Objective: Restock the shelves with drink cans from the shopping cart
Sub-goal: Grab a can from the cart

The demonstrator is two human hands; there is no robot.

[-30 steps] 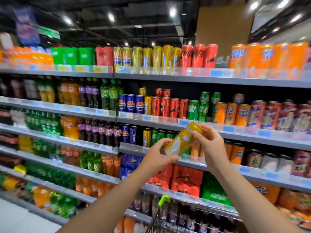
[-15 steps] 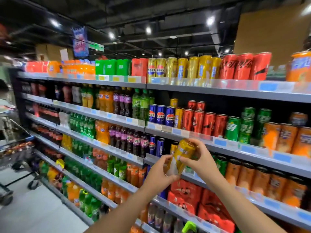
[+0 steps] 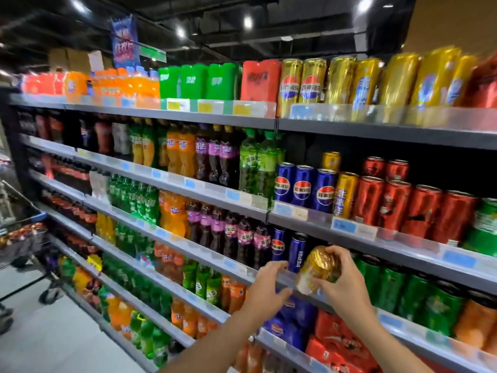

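A gold drink can (image 3: 318, 266) is tilted with its round end toward me, in front of the third shelf (image 3: 403, 323). My right hand (image 3: 347, 289) grips the can from the right. My left hand (image 3: 266, 289) hovers just left of the can with loosely curled fingers by the shelf's clear front rail; I cannot tell whether it touches the can. Behind the can stand blue Pepsi cans (image 3: 297, 253), with green cans (image 3: 390, 288) to its right. The shopping cart I take cans from is out of view.
Shelves of bottles and cans fill the view. One shelf up stand blue, gold (image 3: 345, 193) and red cans (image 3: 395, 205). Red and blue multipacks (image 3: 333, 337) lie below my hands. Another loaded cart (image 3: 24, 238) stands in the aisle at far left.
The view swung left and nearer the shelves. The can moved in toward the third shelf and tipped its end toward me. My left hand slipped off its lower part.
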